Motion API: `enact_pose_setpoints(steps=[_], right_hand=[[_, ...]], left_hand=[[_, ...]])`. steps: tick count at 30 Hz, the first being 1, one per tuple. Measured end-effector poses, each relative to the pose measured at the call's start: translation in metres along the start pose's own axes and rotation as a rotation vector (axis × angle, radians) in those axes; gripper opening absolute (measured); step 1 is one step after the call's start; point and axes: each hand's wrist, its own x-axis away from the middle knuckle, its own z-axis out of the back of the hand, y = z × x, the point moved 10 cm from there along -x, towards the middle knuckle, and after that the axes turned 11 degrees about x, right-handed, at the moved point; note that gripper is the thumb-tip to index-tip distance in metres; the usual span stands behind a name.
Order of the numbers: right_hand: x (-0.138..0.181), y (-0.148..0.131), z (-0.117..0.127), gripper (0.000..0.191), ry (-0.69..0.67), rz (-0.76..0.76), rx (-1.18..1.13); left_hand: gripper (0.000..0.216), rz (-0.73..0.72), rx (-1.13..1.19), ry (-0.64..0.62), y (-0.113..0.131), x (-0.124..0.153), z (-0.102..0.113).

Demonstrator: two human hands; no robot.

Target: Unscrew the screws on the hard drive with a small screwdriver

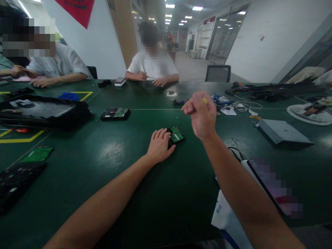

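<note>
My left hand lies on the green table with its fingers curled over the near end of a small black hard drive whose green circuit board faces up. My right hand is raised above and to the right of the drive, closed around a screwdriver with a yellow handle end; its thin shaft points left and down, with the tip off the drive.
A second opened drive lies farther left. A black tray and a loose green board sit at the left. A grey box, cables and tools lie at the right. Two people sit across the table. A phone rests near my right arm.
</note>
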Motion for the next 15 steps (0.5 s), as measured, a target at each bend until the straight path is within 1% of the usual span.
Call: enact_pose_setpoints(steps=[3, 5, 6, 7, 8, 9, 10, 11, 12, 13, 15], right_hand=[[-0.002, 0.006, -0.012, 0.036, -0.006, 0.028, 0.043], [-0.001, 0.014, -0.020, 0.035, -0.028, 0.035, 0.089], [0.000, 0.017, -0.023, 0.034, -0.035, 0.035, 0.101], [0.001, 0.020, -0.025, 0.034, -0.043, 0.035, 0.101], [0.001, 0.021, -0.026, 0.034, -0.051, 0.033, 0.098], [0.001, 0.021, -0.027, 0.034, -0.057, 0.028, 0.095], [0.001, 0.020, -0.027, 0.034, -0.062, 0.023, 0.093], [-0.001, 0.019, -0.026, 0.034, -0.066, 0.018, 0.096], [-0.002, 0.017, -0.024, 0.035, -0.070, 0.014, 0.100], [-0.004, 0.015, -0.023, 0.036, -0.075, 0.012, 0.101], [-0.008, 0.012, -0.022, 0.037, -0.092, 0.007, 0.094]], left_hand=[[0.054, -0.029, -0.057, 0.039, 0.016, 0.002, 0.008], [0.048, -0.104, -0.057, 0.050, 0.041, 0.010, 0.011], [0.042, -0.161, -0.030, 0.038, 0.059, 0.016, 0.010], [0.036, -0.250, 0.018, 0.005, 0.082, 0.024, 0.006], [0.033, -0.376, 0.092, -0.055, 0.109, 0.036, -0.001], [0.032, -0.534, 0.180, -0.141, 0.140, 0.052, -0.010], [0.036, -0.693, 0.261, -0.224, 0.169, 0.071, -0.017], [0.041, -0.807, 0.313, -0.284, 0.191, 0.087, -0.023], [0.045, -0.878, 0.344, -0.316, 0.208, 0.099, -0.027], [0.051, -0.914, 0.360, -0.337, 0.220, 0.107, -0.032], [0.055, -0.911, 0.364, -0.361, 0.232, 0.111, -0.041]])
